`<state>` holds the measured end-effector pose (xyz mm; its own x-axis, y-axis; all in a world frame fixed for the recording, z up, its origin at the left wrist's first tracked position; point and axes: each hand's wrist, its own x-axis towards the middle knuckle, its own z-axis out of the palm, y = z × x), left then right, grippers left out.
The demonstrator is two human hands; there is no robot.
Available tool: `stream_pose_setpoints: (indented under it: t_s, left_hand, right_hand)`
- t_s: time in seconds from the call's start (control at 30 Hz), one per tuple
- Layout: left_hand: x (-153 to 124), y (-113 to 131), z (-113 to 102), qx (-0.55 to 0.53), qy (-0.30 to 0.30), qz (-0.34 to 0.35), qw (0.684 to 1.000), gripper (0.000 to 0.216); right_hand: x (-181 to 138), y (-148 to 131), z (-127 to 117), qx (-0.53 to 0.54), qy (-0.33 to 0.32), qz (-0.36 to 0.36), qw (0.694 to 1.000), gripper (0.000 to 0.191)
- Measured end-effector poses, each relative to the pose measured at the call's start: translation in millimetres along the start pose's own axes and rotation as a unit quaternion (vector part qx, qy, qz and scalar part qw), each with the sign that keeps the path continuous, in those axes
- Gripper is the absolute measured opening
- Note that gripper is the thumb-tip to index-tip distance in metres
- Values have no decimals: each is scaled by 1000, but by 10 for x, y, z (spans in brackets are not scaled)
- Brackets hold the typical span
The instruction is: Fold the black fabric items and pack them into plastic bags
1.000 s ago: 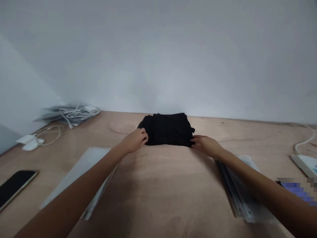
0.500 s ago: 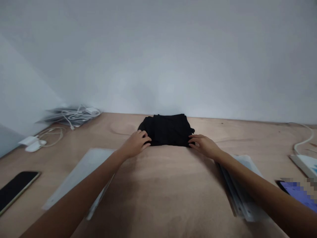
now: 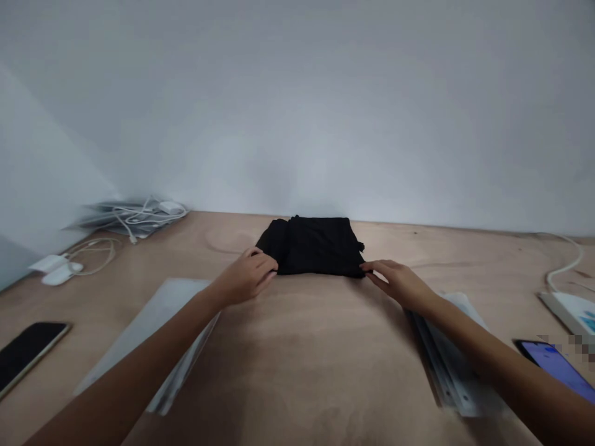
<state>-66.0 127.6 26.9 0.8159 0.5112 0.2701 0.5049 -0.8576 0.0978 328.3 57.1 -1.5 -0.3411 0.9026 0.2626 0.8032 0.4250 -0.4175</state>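
A folded black cloth garment lies on the wooden table close to the wall; its exact kind does not show. My left hand pinches its near left corner, fingers pressed together. At the near right corner, my right hand grips the fabric edge between thumb and fingertips. A small bit of cloth sticks out from the garment's right side. Under my left forearm lies a clear plastic sleeve, and more plastic sleeves lie partly beneath my right forearm.
At the back left, white cables rest on grey packets, with a white charger nearer. A dark phone lies at the left edge. On the right are a lit phone and a white box with a cable.
Both hands have moved slightly nearer to me and a little further apart. The garment's near edge has come with them and looks straighter, with its near corners pinched.
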Motion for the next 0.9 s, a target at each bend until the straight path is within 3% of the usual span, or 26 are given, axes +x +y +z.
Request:
stream_pose_setpoints:
  t_s: [0.13, 0.27, 0.33, 0.43, 0.57, 0.7, 0.8, 0.9]
  left_hand:
    - [-325, 445, -94, -3, 9, 28, 1000, 22]
    - [-765, 1104, -233, -78, -2, 59, 995, 23]
    - [-926, 1387, -294, -138, -23, 17, 990, 14]
    - [-1000, 1635, -288, -135, 12, -49, 990, 22]
    - [-891, 1638, 21, -53, 10, -136, 989, 59]
    - [-823, 1444, 370, -6, -47, -140, 989, 67]
    - [-858, 1366, 377, -5, -58, -107, 993, 64]
    - [-975, 1435, 209, -50, -49, -67, 995, 63]
  right_hand:
    - [-499, -318, -168, 13, -18, -20, 1000, 23]
    - [-1069, -756, -424, 64, -163, 25, 984, 21]
    - [-1289, -932, -507, 83, -218, 37, 972, 20]
    - [-1456, -1066, -434, 43, -185, -13, 982, 46]
    - [-1404, -1008, 27, -65, -99, -63, 991, 62]
    - [-1312, -859, 441, -122, -91, -67, 986, 72]
    - [-1367, -823, 474, -121, -70, -62, 988, 68]
    - [-1536, -842, 361, -77, -49, -96, 991, 51]
